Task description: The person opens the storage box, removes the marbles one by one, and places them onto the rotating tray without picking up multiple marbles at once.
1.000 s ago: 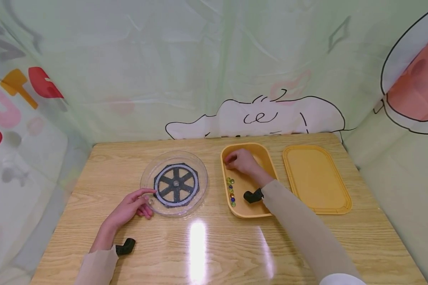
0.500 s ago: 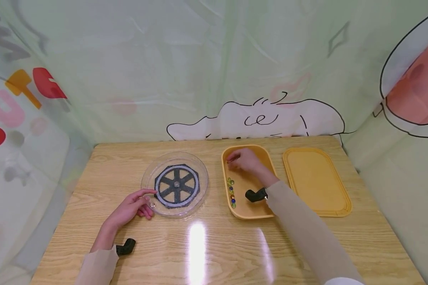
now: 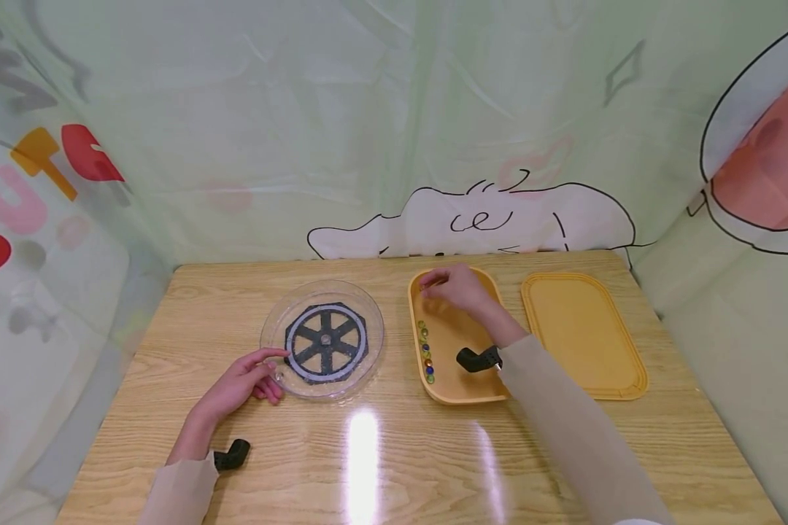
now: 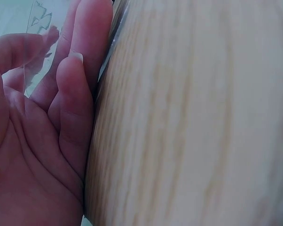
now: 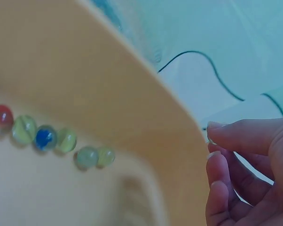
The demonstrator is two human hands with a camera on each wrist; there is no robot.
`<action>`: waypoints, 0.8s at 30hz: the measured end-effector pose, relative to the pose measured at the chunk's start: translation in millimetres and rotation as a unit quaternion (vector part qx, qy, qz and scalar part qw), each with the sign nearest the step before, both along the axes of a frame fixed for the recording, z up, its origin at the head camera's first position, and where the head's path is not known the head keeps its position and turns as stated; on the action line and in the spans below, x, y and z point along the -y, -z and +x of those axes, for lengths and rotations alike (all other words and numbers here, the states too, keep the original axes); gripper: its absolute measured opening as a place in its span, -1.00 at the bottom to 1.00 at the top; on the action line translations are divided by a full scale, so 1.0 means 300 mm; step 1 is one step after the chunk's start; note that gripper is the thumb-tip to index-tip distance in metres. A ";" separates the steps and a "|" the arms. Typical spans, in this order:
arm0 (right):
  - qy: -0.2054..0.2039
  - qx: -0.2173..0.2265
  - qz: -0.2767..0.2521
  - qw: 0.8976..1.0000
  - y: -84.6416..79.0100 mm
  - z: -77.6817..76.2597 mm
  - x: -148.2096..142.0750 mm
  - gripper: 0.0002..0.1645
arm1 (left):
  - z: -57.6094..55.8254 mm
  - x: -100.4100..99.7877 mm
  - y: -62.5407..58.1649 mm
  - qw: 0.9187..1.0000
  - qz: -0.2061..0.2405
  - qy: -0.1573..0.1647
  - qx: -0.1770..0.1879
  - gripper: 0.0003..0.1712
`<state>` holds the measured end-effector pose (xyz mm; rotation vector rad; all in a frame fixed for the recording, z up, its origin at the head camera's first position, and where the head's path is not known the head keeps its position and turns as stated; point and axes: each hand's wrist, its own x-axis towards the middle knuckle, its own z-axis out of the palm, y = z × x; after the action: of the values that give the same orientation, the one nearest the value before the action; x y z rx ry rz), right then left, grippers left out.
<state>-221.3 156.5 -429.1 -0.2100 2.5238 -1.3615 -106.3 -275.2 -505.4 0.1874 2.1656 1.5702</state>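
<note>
My left hand (image 3: 239, 379) is at the near-left rim of a clear round dish (image 3: 376, 350), its forefinger reaching over the edge. In the left wrist view the dish's transparent edge (image 4: 34, 56) passes between the fingers. A dark wheel shape with a pale ring (image 3: 325, 341) shows within the dish; whether it lies in or under it, I cannot tell. My right hand (image 3: 456, 286) is over the far-left corner of a yellow tray (image 3: 466, 397), pinching a small reddish marble (image 3: 423, 287), mostly hidden by the fingertips. Several glass marbles (image 5: 45, 138) lie in a row along the tray's left wall.
A flat yellow lid-like tray (image 3: 584, 335) lies on the right side of the wooden table (image 3: 289, 467). Behind the table hangs a printed pale curtain (image 3: 269, 131). Black wrist mounts (image 3: 233, 455) stick out at both sleeves.
My right hand has risen slightly and shifted right and away from the tray's left wall, the fingertips still pinched together. The left hand stays at the dish. Marbles at the row's far end have shifted slightly.
</note>
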 end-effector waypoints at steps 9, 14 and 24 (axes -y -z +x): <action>-0.001 -0.004 -0.022 1.000 -0.052 0.033 0.038 -0.72 | 0.001 0.001 -0.001 1.000 0.001 0.001 -0.001 -0.55; -0.013 -0.006 -0.043 0.999 -0.055 0.049 0.080 -0.74 | 0.001 0.003 0.002 1.000 0.001 0.000 0.001 -0.56; -0.030 -0.023 -0.046 0.998 -0.034 0.057 0.169 -0.76 | -0.001 0.003 -0.001 1.000 0.004 0.001 0.002 -0.55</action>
<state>-204.2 105.9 -419.0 -0.3378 2.4731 -1.4661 -106.7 -276.0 -505.0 0.1883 2.1555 1.5768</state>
